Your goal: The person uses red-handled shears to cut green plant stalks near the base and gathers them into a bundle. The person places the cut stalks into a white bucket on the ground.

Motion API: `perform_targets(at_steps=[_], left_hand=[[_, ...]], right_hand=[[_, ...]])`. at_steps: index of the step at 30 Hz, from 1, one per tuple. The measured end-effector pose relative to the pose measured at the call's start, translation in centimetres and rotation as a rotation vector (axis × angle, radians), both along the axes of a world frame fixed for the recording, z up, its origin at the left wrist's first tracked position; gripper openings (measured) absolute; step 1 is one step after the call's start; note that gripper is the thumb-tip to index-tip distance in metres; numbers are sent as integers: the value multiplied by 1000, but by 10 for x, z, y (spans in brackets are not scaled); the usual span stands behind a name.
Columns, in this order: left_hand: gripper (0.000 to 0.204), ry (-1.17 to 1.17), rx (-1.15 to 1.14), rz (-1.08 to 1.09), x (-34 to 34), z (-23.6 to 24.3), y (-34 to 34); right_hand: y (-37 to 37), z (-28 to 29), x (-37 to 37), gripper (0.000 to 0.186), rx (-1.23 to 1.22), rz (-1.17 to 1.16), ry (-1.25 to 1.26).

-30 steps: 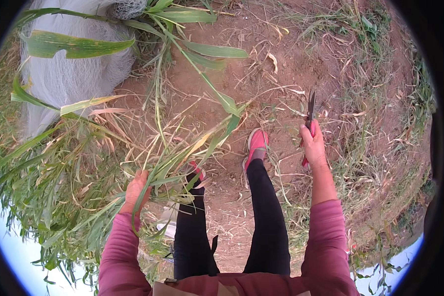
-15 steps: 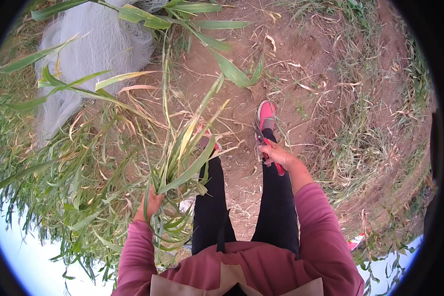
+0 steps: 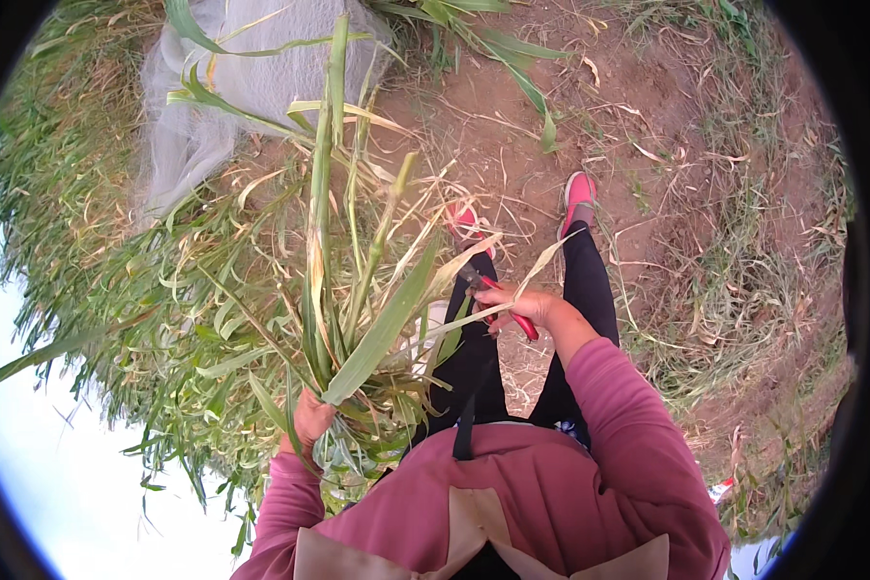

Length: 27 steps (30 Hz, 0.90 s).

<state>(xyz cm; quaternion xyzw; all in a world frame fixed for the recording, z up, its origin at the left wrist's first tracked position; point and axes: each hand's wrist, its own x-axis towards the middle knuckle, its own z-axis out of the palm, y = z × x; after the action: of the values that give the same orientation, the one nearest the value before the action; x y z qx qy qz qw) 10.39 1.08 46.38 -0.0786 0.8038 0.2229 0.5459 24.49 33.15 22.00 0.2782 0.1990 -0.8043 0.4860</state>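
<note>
My left hand (image 3: 312, 418) is closed round the lower part of a bundle of green and yellowing stalks (image 3: 321, 232) with long strap-like leaves. The cut-looking stalk tops point away from me, and one broad green leaf (image 3: 389, 324) slants across the front. To the right of the bundle, my right hand (image 3: 536, 307) grips a pair of red-handled pruning shears (image 3: 525, 327). Their dark blades point up and left toward the bundle, over my left leg. A pale dry leaf (image 3: 543, 263) passes beside the right hand; whether the fingers touch it I cannot tell.
A heap of white netting (image 3: 280, 58) lies at the far left. Dense leafy plants (image 3: 145, 319) fill the left side. My pink shoes (image 3: 580, 193) stand on brown soil (image 3: 512, 126). Dry straw and grass (image 3: 725, 290) cover the right, with a small red-and-white scrap (image 3: 720, 490) near the lower right.
My right hand and the shears have moved left, closer to the stalks. The bundle now shows thick stalk ends pointing away. The whole view has shifted, with netting and feet further right.
</note>
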Motion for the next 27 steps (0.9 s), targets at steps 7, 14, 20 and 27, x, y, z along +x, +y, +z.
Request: perform_targets(at_steps=[7,14,20,27], left_hand=[[22,81,47,171,6,41,-10],[12,118,78,183,3,63,-11],[15,72,109,187,8,67,-38],[20,69,112,217,23,60,-65]], right_hand=[[-37,7,-12,49,-14,-116,75],[-48,36,-31,42,7,-130,121],[-59,42,-64,44,-26,-140,77],[-42,50,-98,29,119,-49,278]])
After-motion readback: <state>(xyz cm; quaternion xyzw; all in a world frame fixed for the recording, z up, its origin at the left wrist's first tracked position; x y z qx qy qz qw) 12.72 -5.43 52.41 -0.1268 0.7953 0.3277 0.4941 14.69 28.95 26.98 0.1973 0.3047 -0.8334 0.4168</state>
